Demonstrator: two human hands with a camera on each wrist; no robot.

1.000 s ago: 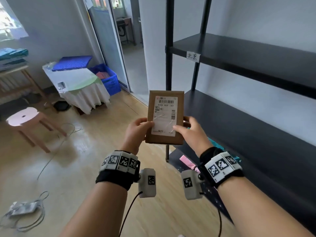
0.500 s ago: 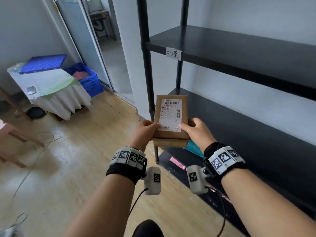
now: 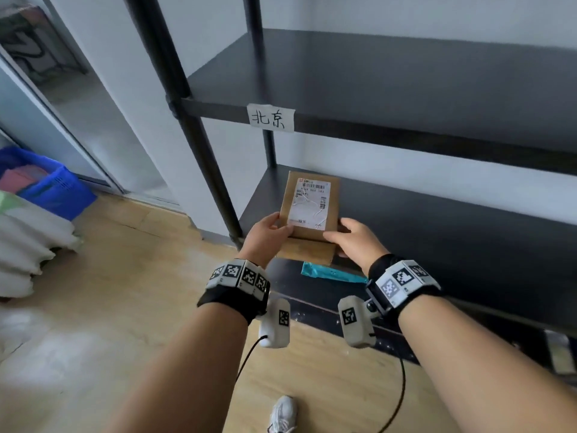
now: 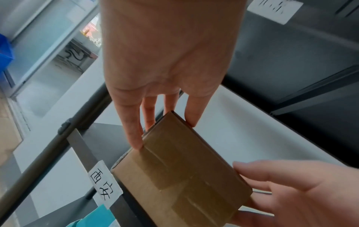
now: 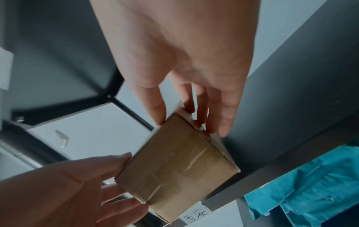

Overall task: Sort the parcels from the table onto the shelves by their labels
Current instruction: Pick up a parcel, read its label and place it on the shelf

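A flat brown cardboard parcel [image 3: 307,207] with a white barcode label faces up, held at its near end by both hands. My left hand [image 3: 271,230] grips its left corner and my right hand [image 3: 343,234] its right corner, thumbs on top and fingers beneath. The parcel lies flat over the front left part of the black middle shelf [image 3: 437,232]. That shelf's front edge carries a tag reading 西安 [image 4: 106,182]. The shelf above has a tag reading 北京 [image 3: 271,117]. The parcel's taped underside [image 4: 184,169] [image 5: 178,165] shows from below. Whether it touches the shelf is unclear.
A teal bag [image 3: 331,274] lies on the lower shelf under the parcel. A black upright post [image 3: 199,145] stands just left of my left hand. Farther left are a blue crate [image 3: 53,189] and a white-draped table [image 3: 28,245]. Wooden floor and my shoe [image 3: 282,414] are below.
I have stepped closer to the shelves. The parcel went from upright in front of me to flat and forward, over the middle shelf. Both hands keep their grip.
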